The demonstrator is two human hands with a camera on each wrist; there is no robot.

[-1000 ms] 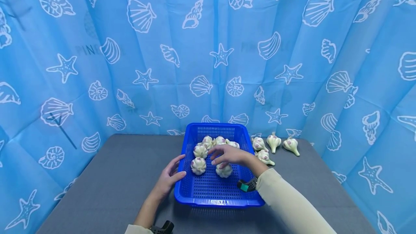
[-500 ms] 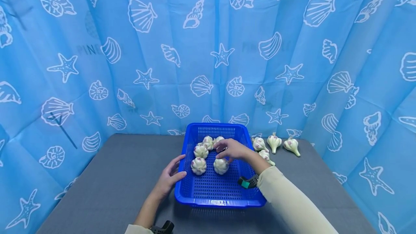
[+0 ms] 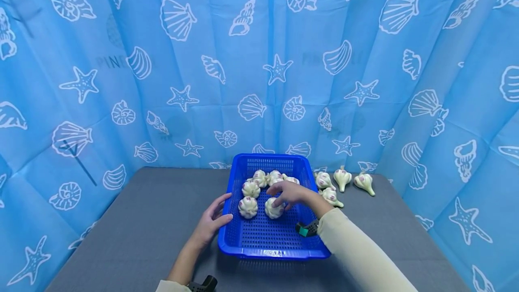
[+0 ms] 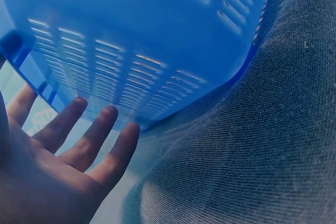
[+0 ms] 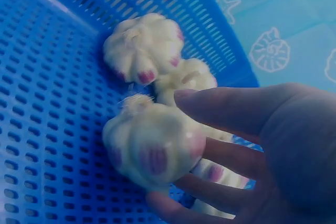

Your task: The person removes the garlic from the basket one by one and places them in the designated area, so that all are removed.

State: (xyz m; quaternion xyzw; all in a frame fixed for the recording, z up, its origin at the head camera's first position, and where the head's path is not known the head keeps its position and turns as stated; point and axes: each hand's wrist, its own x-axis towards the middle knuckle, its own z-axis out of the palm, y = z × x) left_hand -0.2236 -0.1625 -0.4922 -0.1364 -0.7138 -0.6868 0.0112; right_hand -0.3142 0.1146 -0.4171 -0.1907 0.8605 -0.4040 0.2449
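The right hand curls its fingers around a white, purple-streaked garlic bulb resting on the floor of the perforated blue plastic basket; the left hand, fingers straight, leans against the basket's left wall, probably to steady it.

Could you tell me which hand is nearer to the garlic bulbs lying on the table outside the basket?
Right. The right hand is inside the basket, beside those bulbs; the left hand rests at its far side.

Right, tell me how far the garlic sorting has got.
Done: about five garlic bulbs lie in the blue basket. In hand: the right hand grips a bulb over the basket floor; the left hand touches its side. Left: four bulbs on the table.
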